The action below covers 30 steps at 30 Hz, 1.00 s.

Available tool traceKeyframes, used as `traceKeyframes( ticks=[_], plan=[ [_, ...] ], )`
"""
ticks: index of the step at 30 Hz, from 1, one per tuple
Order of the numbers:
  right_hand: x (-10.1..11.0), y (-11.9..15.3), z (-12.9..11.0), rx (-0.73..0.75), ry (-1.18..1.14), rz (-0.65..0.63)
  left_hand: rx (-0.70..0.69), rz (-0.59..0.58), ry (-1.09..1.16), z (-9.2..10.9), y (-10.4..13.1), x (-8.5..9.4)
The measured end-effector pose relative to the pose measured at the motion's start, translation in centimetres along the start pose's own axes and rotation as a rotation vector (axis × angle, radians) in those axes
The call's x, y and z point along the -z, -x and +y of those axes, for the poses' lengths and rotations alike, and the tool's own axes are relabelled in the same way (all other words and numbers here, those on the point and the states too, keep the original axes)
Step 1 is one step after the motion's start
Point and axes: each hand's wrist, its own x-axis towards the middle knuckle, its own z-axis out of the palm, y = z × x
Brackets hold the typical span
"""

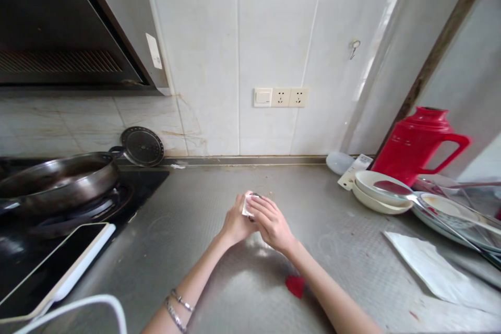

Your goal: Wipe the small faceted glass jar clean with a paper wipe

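Above the middle of the metal counter, my two hands meet around one small object. My left hand (239,223) is closed about its lower left side. My right hand (273,222) lies over it with fingers bent, pressing a small white piece (248,205) that looks like folded tissue or paper. Dark bits of the held object's edge show above and below the fingers; most of it is hidden, so its kind cannot be made out. A red scrap (295,286) lies on the counter beside my right forearm. Two silver bracelets (178,309) circle my left wrist.
A steel pan (58,185) stands on the stove at left, with a phone (55,266) and white cable (78,300) nearer. At right are a red thermos flask (415,143), stacked bowls (379,193), a ladle (395,190), plates (450,209) and a white paper sheet (425,263).
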Motion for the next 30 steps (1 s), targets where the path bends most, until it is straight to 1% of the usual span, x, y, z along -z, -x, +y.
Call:
traceKeyframes(
  ticks=[3, 6, 9, 11, 12, 14, 16, 18, 19, 20, 22, 24, 27, 30],
  plan=[
    [-0.3, 0.1, 0.4, -0.110, -0.072, 0.077, -0.020, -0.012, -0.052, 0.6, -0.1, 0.2],
    [-0.4, 0.2, 0.9, -0.311, -0.230, 0.192, 0.013, -0.001, -0.029, 1.0, -0.2, 0.3],
    [-0.3, 0.2, 1.2, -0.526, -0.344, 0.301, 0.012, -0.003, 0.086, 1.2, -0.3, 0.4],
    [-0.1, 0.3, 1.2, -0.581, -0.338, 0.358, 0.008, -0.018, 0.200, 1.3, -0.5, 0.4],
    [0.0, 0.3, 1.1, -0.564, -0.317, 0.374, 0.011, -0.026, 0.249, 1.4, -0.6, 0.5],
    [0.1, 0.5, 0.9, -0.432, -0.263, 0.359, 0.024, -0.034, 0.317, 1.5, -0.7, 0.5],
    [0.0, 0.6, 0.6, -0.230, -0.216, 0.275, 0.029, -0.038, 0.344, 1.8, -0.8, 0.6],
    [-0.2, 0.7, 0.4, -0.090, -0.191, 0.193, 0.027, -0.042, 0.357, 2.0, -0.8, 0.7],
    [-0.4, 0.7, 0.3, -0.071, -0.190, 0.171, 0.024, -0.045, 0.370, 2.1, -0.8, 0.7],
    [-0.5, 0.7, 0.3, -0.083, -0.197, 0.167, 0.018, -0.049, 0.387, 2.1, -0.8, 0.7],
    [-0.7, 0.7, 0.4, -0.168, -0.240, 0.187, 0.018, -0.064, 0.428, 2.1, -0.7, 0.6],
    [-0.7, 0.5, 0.5, -0.290, -0.315, 0.208, 0.036, -0.083, 0.466, 1.9, -0.6, 0.5],
    [-0.4, 0.2, 0.9, -0.517, -0.433, 0.225, 0.069, -0.096, 0.496, 1.7, -0.6, 0.3],
    [-0.2, 0.1, 1.5, -0.758, -0.507, 0.241, 0.095, -0.078, 0.453, 1.8, -0.7, 0.4]
  ],
)
